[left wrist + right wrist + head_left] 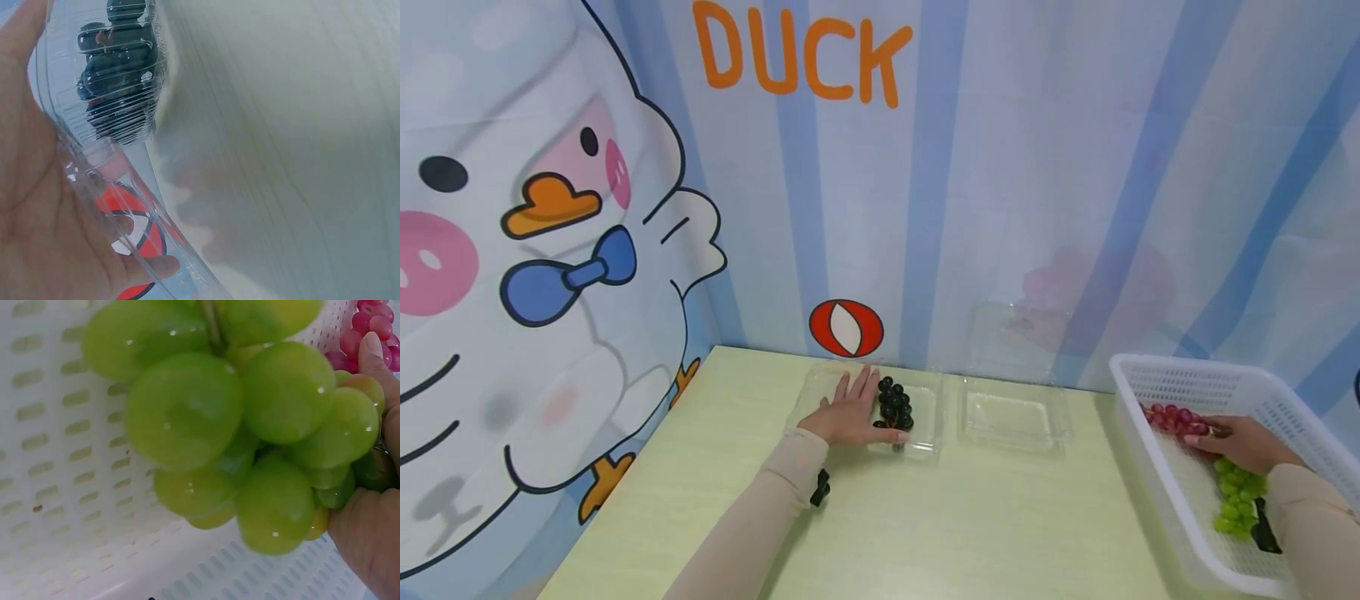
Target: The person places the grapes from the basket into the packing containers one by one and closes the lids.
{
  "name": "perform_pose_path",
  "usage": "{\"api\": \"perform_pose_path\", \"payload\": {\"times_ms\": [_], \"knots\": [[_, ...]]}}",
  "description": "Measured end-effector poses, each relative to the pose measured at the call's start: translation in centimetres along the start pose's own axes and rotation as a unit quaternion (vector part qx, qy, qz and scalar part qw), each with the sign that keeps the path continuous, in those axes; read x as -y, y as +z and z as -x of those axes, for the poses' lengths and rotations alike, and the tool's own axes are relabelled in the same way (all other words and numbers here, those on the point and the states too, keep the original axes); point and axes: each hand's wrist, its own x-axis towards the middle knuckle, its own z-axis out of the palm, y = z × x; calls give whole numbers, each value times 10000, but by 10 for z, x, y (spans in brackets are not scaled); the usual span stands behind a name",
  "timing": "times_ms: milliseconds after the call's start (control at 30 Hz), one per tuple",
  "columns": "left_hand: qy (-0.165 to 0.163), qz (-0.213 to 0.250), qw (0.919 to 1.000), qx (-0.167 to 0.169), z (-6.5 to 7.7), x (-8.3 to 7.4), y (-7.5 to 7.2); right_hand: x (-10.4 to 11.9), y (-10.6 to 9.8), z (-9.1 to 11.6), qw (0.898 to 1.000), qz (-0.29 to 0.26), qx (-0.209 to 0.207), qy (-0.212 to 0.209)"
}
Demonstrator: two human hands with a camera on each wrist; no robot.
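My left hand (846,415) lies over a clear plastic clamshell box (929,421), fingers straight and spread across its opened lid, thumb stretched along the front of a bunch of dark grapes (895,402). In the left wrist view those dark grapes (119,69) show through the ribbed wall of the box. Inside a white basket at the right, my right hand (1251,443) pinches the near end of a bunch of red grapes (1172,418), the far fingers partly hidden. Green grapes (187,412) fill the right wrist view, close against that hand.
A second clear clamshell box (1011,417) stands with its lid raised, between the first box and the white perforated basket (1168,500). A printed curtain (880,208) hangs behind the pale yellow table (970,525).
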Motion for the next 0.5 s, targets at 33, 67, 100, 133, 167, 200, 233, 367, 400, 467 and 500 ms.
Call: {"api": "perform_pose_path", "payload": {"times_ms": [33, 67, 100, 133, 167, 200, 233, 367, 400, 467, 500], "knots": [[7, 2, 10000, -2, 0, 0, 0, 0, -1, 0, 10000, 20, 32, 11], [16, 11, 10000, -4, 0, 0, 0, -1, -2, 0, 9999, 50, 82, 42], [20, 19, 10000, -9, 0, 0, 0, -1, -3, 0, 9999, 45, 120, 40], [15, 25, 10000, -5, 0, 0, 0, -1, -3, 0, 9999, 30, 142, 43], [20, 36, 10000, -7, 0, 0, 0, 0, -4, 1, 9999, 9, 157, 45], [23, 42, 10000, -11, 0, 1, 0, 0, -4, 2, 9998, -12, 171, 36], [24, 50, 10000, -11, -1, 1, 0, 1, -5, 2, 9998, -48, 189, 33], [5, 45, 10000, 0, -1, 2, 1, 2, -5, 3, 9996, -206, 183, 56], [4, 42, 10000, 3, -1, 2, 1, 2, -5, 3, 9995, -240, 171, 86], [-2, 55, 10000, 7, -1, 2, 1, 1, -4, 3, 9995, -263, 145, 120], [0, 70, 10000, 9, -1, 2, 1, 0, -4, 3, 9994, -290, 157, 137]]}}
